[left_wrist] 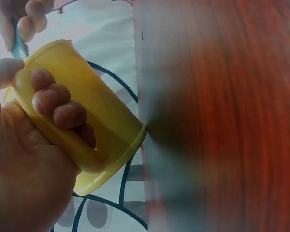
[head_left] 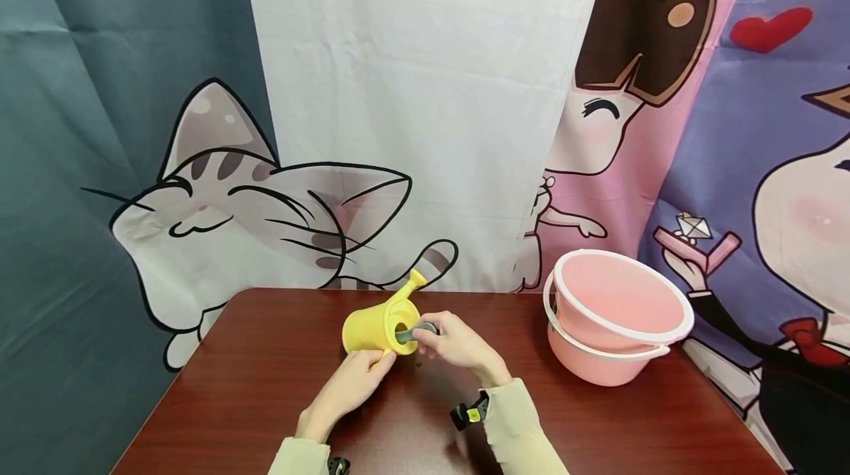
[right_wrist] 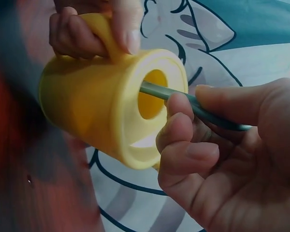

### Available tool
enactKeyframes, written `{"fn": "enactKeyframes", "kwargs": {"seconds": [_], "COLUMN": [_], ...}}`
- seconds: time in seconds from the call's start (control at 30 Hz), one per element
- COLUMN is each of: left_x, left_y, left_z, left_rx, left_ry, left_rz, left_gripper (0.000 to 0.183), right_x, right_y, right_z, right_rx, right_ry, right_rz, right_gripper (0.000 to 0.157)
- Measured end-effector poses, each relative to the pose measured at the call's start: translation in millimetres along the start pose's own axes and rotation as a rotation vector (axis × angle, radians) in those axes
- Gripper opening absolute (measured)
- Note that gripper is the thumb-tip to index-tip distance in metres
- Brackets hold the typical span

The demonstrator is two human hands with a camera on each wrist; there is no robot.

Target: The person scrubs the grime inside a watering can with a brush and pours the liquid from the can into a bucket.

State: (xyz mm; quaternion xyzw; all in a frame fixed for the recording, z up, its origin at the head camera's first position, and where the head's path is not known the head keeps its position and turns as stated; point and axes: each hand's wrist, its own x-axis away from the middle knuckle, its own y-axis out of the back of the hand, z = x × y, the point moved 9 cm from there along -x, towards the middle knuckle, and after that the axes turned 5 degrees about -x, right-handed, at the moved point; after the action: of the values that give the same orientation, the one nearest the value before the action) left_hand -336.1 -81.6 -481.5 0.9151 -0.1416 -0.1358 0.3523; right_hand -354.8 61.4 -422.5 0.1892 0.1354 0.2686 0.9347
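A yellow watering can (head_left: 367,329) is tipped on its side above the table, its round opening turned to the right in the head view. My left hand (head_left: 352,385) grips its handle, with the fingers curled through the loop in the left wrist view. Between thumb and fingers, my right hand (head_left: 461,346) pinches a slim grey-green handle (right_wrist: 210,116). That handle passes into the can's opening, so its far end is hidden inside and I cannot tell what kind of tool it is. The can's spout (head_left: 408,286) points up and away.
Two pink buckets (head_left: 617,368), one nested in the other, stand at the table's right side. A small dark speck (head_left: 419,365) lies on the brown wooden table (head_left: 265,357) below the can. Cartoon-printed cloth (head_left: 425,91) hangs behind the far edge.
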Motion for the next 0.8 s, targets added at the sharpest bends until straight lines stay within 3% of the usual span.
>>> {"fn": "enactKeyframes", "kwargs": {"seconds": [0.33, 0.8], "left_x": [0.7, -0.4], "left_y": [1.3, 0.3], "left_z": [-1.4, 0.0], "left_rx": [0.003, 0.006], "left_ry": [-0.004, -0.004], "left_rz": [-0.008, 0.002], "left_gripper": [0.048, 0.049], "right_x": [-5.1, 2.2], "right_y": [-9.2, 4.4], "right_z": [-13.8, -5.1], "right_rx": [0.003, -0.004], "right_ry": [-0.024, -0.035], "right_rz": [0.028, 0.046], "right_gripper": [0.019, 0.017]}}
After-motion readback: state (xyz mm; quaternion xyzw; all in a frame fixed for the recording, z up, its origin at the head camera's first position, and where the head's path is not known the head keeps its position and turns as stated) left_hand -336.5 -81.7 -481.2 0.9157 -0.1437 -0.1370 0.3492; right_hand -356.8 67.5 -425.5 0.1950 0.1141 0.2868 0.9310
